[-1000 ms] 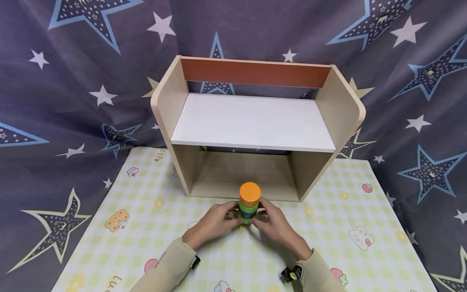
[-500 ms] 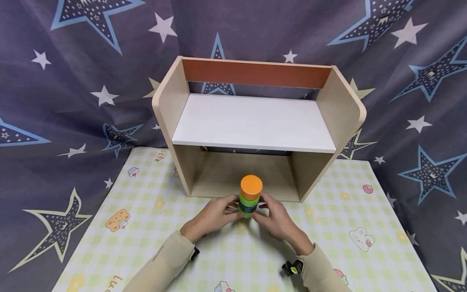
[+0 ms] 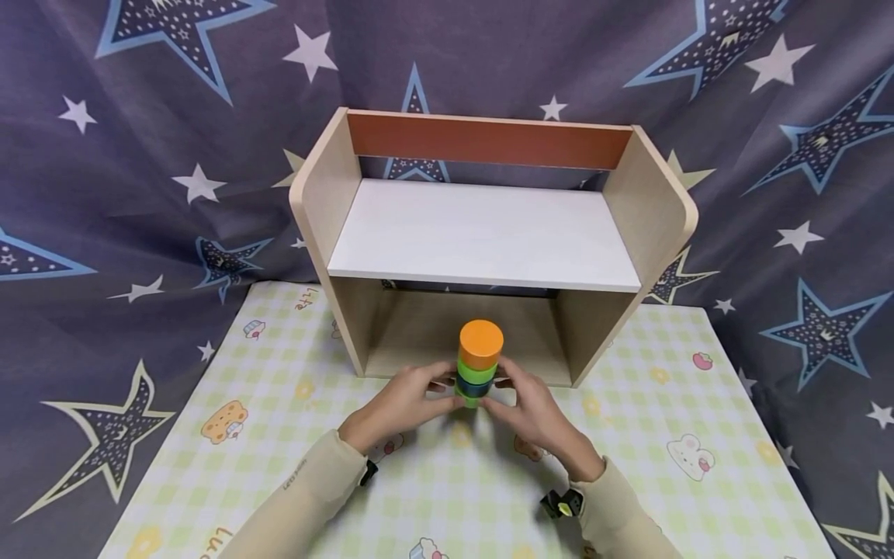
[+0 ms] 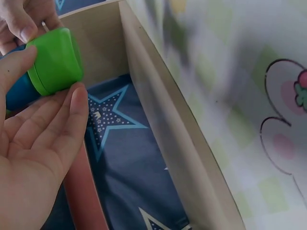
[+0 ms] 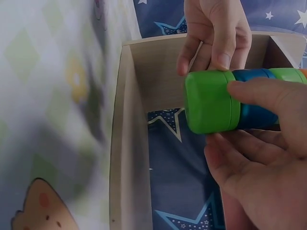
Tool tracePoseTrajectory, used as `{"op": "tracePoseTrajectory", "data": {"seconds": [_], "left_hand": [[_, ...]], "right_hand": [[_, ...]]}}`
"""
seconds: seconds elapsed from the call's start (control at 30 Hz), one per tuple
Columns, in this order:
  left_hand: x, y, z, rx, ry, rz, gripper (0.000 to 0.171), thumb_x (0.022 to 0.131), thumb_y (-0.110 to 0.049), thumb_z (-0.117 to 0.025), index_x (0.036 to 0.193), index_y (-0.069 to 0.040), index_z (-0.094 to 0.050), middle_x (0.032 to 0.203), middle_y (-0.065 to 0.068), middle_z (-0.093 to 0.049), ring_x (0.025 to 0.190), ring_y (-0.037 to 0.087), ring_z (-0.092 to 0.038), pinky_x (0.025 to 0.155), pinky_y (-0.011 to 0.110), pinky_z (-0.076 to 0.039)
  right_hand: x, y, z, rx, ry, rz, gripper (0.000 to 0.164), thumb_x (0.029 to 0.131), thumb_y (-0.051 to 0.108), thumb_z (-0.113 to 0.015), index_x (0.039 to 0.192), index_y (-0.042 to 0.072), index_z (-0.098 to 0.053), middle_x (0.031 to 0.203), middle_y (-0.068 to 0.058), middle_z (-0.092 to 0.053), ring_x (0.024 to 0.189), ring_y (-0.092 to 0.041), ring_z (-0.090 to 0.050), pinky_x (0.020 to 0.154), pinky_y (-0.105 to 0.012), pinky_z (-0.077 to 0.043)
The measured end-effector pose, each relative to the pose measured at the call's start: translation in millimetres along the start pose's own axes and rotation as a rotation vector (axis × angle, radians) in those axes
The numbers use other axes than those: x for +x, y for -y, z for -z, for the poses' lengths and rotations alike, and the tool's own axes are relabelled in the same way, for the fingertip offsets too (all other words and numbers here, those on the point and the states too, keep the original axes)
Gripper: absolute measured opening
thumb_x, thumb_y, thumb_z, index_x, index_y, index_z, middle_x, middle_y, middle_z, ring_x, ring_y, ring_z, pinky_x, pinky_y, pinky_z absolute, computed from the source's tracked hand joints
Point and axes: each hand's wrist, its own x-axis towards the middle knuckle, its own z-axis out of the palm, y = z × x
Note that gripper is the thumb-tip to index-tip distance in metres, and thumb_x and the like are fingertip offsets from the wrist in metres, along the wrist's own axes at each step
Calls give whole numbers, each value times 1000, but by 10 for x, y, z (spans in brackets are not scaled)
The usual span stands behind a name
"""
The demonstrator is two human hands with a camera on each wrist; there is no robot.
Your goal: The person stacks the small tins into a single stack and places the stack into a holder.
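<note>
Wooden shelf (image 3: 485, 233) behind coloured stack (image 3: 478, 371)

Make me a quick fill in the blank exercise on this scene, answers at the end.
Held by the left hand and right hand, the stack has a top piece coloured ____.
The colour directly above and below its blue band is ____.
The middle board of the shelf is ____.

Missing words: orange; green; white.

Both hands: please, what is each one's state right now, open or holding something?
Left hand: holding the orange, green and blue cylindrical stack.
Right hand: holding the same stack from the opposite side.
</note>
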Motion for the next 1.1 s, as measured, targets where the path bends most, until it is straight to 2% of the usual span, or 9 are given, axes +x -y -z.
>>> {"op": "tracePoseTrajectory", "data": {"seconds": [0.13, 0.23, 0.5, 0.7, 0.8, 1.03, 1.1], "left_hand": [[4, -18, 32, -5, 1, -16, 48, 93, -35, -74, 135, -16, -61, 130, 1, -65, 107, 21, -68, 86, 32, -58], [7, -45, 62, 12, -3, -29, 48, 93, -36, -74, 134, -15, -62, 129, 1, -65, 106, 17, -67, 86, 34, -58], [33, -139, 165, 46, -17, -52, 49, 92, -39, -74, 133, -16, -63, 128, -4, -66, 105, 7, -65, 88, 29, -56], [33, -192, 218, 1, -11, -58, 48, 92, -33, -75, 133, -13, -63, 127, 0, -66, 105, 11, -67, 87, 32, -57], [39, -208, 231, -6, -19, -67, 47, 93, -33, -75, 133, -13, -63, 127, 1, -66, 106, 12, -66, 87, 29, -56], [60, -224, 263, 17, -28, -71, 44, 92, -34, -75, 131, -16, -64, 127, -3, -66, 106, 8, -66, 87, 22, -54], [66, -232, 274, 10, -30, -73, 44, 92, -34, -75, 131, -16, -64, 127, -2, -66, 106, 10, -66, 87, 24, -55]], "right_hand": [[17, 30, 20, -12, -4, 12, 64, 85, 3, -79, 141, 1, -49, 122, -11, -65, 108, -28, -63, 89, -48, -56], [28, 60, 40, -27, -3, 7, 64, 85, 3, -80, 141, 1, -49, 123, -10, -65, 108, -25, -64, 90, -44, -56], [59, 168, 120, -54, -18, 18, 64, 86, 7, -80, 142, 3, -49, 122, -8, -64, 105, -22, -64, 91, -37, -56], [79, 190, 149, -43, -6, 26, 64, 87, 7, -79, 142, 4, -49, 125, -10, -63, 106, -25, -63, 91, -41, -55], [91, 207, 158, -34, -11, 40, 65, 87, 7, -79, 144, 5, -48, 124, -9, -64, 106, -25, -63, 91, -44, -55], [125, 228, 183, -51, -23, 63, 67, 86, 7, -80, 144, 4, -47, 117, -7, -66, 104, -24, -64, 90, -35, -56], [137, 236, 193, -50, -27, 74, 66, 86, 7, -80, 143, 4, -48, 115, -7, -66, 103, -23, -64, 90, -37, -56]]}}
